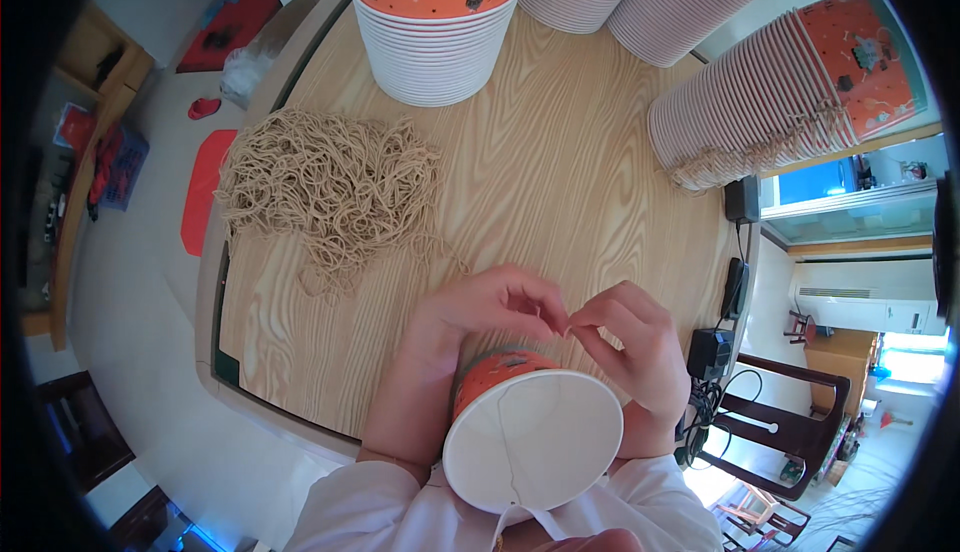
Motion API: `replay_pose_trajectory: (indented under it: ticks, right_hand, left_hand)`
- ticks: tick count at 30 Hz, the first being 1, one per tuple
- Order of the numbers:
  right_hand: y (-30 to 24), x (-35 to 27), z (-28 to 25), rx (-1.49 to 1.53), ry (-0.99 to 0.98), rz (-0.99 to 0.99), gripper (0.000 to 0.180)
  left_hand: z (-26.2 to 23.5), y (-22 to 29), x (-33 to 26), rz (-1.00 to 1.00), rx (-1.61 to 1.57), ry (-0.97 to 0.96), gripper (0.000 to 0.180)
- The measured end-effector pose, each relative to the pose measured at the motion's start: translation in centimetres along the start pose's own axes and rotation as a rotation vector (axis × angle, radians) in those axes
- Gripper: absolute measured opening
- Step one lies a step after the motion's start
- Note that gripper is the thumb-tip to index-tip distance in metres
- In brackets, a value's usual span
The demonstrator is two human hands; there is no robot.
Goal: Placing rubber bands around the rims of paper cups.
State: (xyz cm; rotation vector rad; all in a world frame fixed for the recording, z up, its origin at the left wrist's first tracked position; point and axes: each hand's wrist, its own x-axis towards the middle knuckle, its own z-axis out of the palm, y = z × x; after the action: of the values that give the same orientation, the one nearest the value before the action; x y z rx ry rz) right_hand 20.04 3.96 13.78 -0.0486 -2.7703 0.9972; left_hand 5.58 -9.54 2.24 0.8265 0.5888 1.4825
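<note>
Between both wrists sits the orange paper bucket [530, 432], its mouth facing the person; left hand [480, 312] and right hand [635, 342] pinch something tiny above it, likely its string, so keep fingertips tight

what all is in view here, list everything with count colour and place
paper bucket: one, orange outside, white inside, at the near table edge between the hands
string pile: one, tan, left part of the table
bucket stacks: four, orange and white, along the far and right side of the table
table: one, light wood, centre
black adapters: a few, black, right table edge
chair: one, dark wood, lower right
left hand: fingertips pinched above the bucket
right hand: fingertips pinched, meeting the left
</note>
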Motion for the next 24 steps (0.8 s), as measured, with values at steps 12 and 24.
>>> replay_pose_trajectory:
  ticks: [12, 24]
  right_hand:
    - [-2.6, -3.0, -3.1, 0.052, -0.16, -0.201, 0.026]
    - [-5.0, -3.3, -1.1, -0.29, -0.41, 0.054, 0.038]
  left_hand:
    - [0.1, -2.0, 1.6, 0.163, -0.006, -0.203, 0.004]
    - [-0.3, -0.3, 0.1, 0.2, -0.017, -0.065, 0.01]
